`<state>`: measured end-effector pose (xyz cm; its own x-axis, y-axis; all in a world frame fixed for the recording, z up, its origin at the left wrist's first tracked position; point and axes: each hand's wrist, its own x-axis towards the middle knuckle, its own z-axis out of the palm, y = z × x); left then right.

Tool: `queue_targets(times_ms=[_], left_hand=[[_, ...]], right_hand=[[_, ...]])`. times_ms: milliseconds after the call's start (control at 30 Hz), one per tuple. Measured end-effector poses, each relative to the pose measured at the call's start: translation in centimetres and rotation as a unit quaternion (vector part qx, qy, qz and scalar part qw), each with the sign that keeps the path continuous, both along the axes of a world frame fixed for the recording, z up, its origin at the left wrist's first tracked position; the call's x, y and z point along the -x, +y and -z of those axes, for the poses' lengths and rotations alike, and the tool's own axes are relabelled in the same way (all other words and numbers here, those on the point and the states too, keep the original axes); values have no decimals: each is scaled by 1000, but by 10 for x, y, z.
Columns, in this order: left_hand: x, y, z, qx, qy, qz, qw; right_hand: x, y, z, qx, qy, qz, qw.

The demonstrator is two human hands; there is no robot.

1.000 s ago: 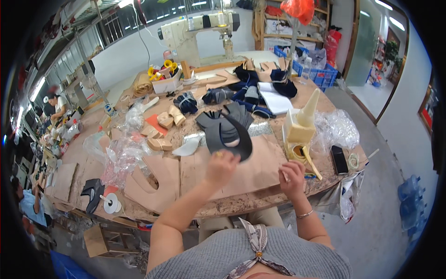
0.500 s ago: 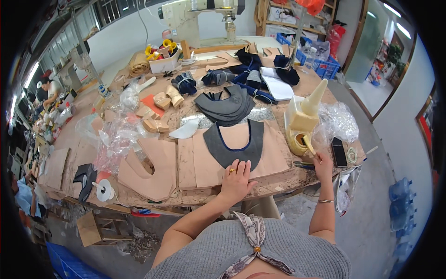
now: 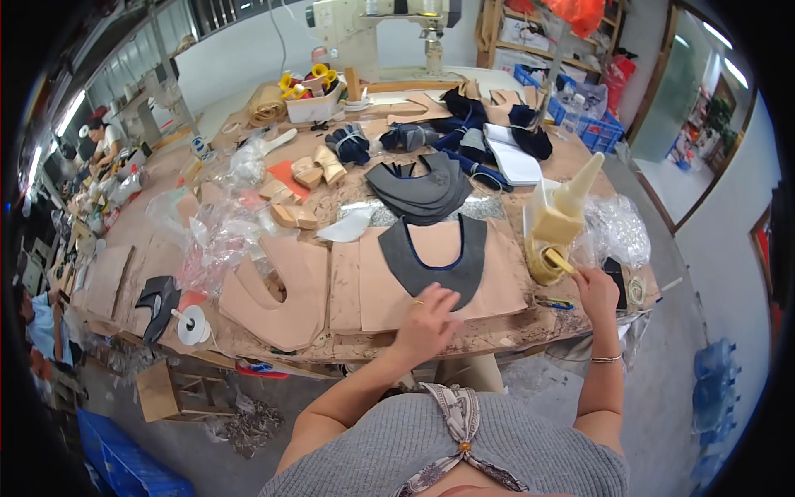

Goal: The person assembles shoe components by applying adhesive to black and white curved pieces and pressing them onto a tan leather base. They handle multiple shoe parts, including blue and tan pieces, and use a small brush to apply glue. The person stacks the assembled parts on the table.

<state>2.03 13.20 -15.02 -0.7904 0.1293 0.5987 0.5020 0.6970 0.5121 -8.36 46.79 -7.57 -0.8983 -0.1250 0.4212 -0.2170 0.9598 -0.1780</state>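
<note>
A dark grey U-shaped piece (image 3: 473, 263) with a navy-edged neckline lies on a stack of tan sheets (image 3: 511, 286) at the table's front. Over its lower edge is my left hand (image 3: 429, 321), slightly blurred, fingers apart and holding nothing; whether the fingertips touch the piece I cannot tell. My right hand (image 3: 599, 295) pinches the end of a yellow-handled brush (image 3: 561, 261). The brush's head is hidden inside a yellowish glue pot (image 3: 540, 269), beside a container with a tall cone nozzle (image 3: 577, 189). A black phone (image 3: 614, 270) is partly covered by my right hand.
More grey U-shaped pieces (image 3: 418, 190) lie stacked behind. Tan cut-outs (image 3: 248, 302), crumpled plastic (image 3: 219, 248) and a white spool (image 3: 193, 325) are at the left. Small tools (image 3: 555, 303) lie near the right edge. A sewing machine (image 3: 344, 37) stands at the back.
My left hand has shifted from lying flat on the grey piece to a looser, blurred pose at its lower edge. My right hand has moved up and right, now overlapping the phone.
</note>
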Motion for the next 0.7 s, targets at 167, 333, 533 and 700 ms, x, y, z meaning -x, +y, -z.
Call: queue_targets(times_ms=[167, 333, 533, 700], left_hand=[[16, -53, -23, 12, -38, -110, 993], [39, -90, -8, 13, -80, -108, 991], [50, -94, -3, 20, -92, -115, 989], [56, -96, -2, 31, -61, -114, 991]], right_hand=[[-16, 12, 17, 73, -4, 20, 997], [-25, 22, 11, 247, -218, 8, 944], [-1, -1, -14, 405, -263, -57, 874], [-1, -78, -7, 374, -203, -188, 885]])
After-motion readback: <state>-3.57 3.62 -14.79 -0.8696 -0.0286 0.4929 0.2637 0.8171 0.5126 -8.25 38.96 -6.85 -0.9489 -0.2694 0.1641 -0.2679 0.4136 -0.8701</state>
